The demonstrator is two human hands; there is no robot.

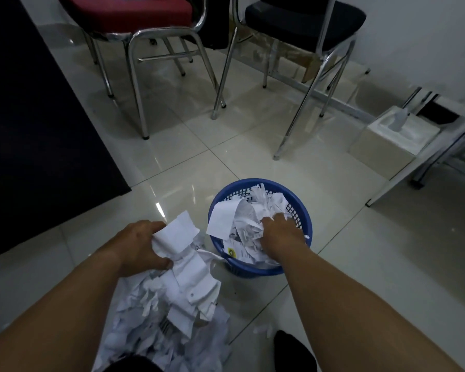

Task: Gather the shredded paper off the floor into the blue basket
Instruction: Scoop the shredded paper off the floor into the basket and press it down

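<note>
While left hand (141, 247) fingers (164, 263) pinch shredded paper (183, 253).

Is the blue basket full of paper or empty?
Nearly full. White paper heaps up to the blue basket rim, right hand pressing on it.

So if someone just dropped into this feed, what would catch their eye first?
The blue basket on the pale tiled floor, already heaped with white paper, with the right hand pressed into it. Just left of it, the left hand grips a bunch of paper strips above the big shredded pile at the person's feet.
</note>
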